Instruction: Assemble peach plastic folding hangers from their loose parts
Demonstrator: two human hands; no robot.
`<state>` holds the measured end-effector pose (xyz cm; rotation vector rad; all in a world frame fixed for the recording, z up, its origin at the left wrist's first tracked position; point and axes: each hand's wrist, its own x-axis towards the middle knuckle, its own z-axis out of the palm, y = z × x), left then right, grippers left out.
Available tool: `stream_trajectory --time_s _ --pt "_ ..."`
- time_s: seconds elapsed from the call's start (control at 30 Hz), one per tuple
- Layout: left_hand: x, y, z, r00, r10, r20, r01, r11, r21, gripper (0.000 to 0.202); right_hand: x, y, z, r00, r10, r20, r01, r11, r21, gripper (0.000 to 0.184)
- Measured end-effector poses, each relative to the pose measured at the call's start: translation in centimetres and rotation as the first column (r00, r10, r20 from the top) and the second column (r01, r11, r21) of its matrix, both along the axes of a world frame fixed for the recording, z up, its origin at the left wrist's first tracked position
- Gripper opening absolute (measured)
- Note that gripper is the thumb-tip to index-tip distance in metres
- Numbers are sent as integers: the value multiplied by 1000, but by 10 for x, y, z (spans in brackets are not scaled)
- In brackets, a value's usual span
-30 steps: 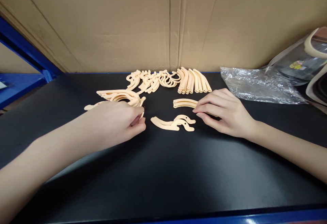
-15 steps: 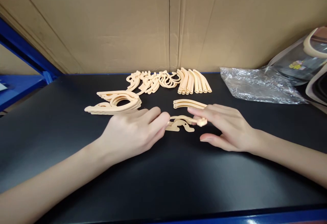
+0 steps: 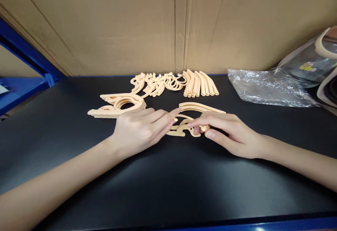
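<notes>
My left hand is closed, with the index finger stretched forward and the small tip of a beige piece showing at its fingers. My right hand pinches the knobby end of a beige plastic hanger part between thumb and fingers; most of that part is hidden. Below and between the hands, a wavy flat hanger piece lies on the black table. Just beyond them rest stacked curved hanger arms. Beside my left hand is a stack of looped hanger pieces, partly covered by it.
Along the back lie several hook-shaped pieces and a row of curved arms. A crinkled clear plastic bag and a transparent container are at the right. Cardboard stands behind the black table.
My right hand has moved slightly left and its thumb has closed on the knobby end. The left index finger has stretched forward, and the stacked arms are less covered.
</notes>
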<state>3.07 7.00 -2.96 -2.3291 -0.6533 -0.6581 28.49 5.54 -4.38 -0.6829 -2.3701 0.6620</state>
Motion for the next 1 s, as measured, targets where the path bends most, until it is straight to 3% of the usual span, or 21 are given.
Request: stream_trajectory --time_s 0.1,0.17,0.3,0.47,0.77,1.0 --pt "1 2 -2 999 -19 34 19 1000 5 20 -1 1 2 999 -12 -49 7 995 -102 22" --pt "2 4 -5 997 21 70 -12 993 -121 20 -1 2 3 997 -36 -69 26 990 -138 19" --pt "4 7 -10 982 147 121 -80 895 -440 25 0 7 2 971 -196 -138 159 957 -242 16" --pt "3 8 -10 985 126 114 -30 792 -610 19 2 12 -4 905 -358 -231 295 918 -266 17" --pt "7 0 -9 992 -8 128 86 777 -624 25 5 14 -2 837 -469 -282 388 871 -301 26" --pt "7 17 -4 995 97 -2 -82 830 -551 39 4 19 -7 806 -464 -367 385 883 -268 23"
